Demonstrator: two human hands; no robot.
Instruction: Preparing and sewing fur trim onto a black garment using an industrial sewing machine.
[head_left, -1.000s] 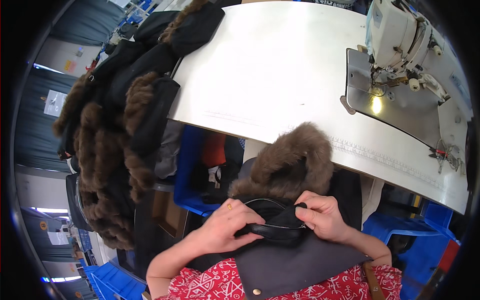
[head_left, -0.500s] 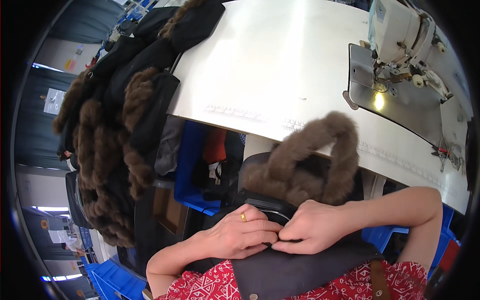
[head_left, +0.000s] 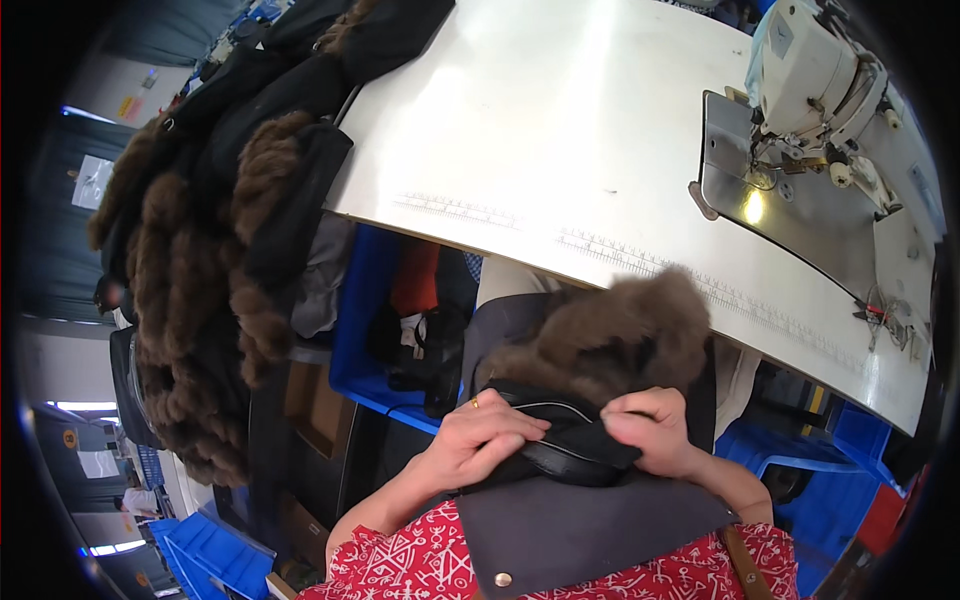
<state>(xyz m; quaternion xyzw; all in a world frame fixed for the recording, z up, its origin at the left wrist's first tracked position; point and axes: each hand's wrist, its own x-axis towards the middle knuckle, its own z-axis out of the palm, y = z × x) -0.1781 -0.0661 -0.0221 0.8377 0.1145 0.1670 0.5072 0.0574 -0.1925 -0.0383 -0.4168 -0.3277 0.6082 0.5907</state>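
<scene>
A white table (head_left: 500, 120) stands beyond the black garment (head_left: 580, 440), whose brown fur (head_left: 635, 335) overlaps the table's edge. The garment lies between both hands' fingers. The left hand (head_left: 478, 440), back upward, curls its fingers on one side; the right hand (head_left: 655, 430), bent inward, pinches the other. The zip (head_left: 572, 405) arcs between them.

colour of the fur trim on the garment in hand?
The fur trim is brown; it shows best in the head view.
</scene>
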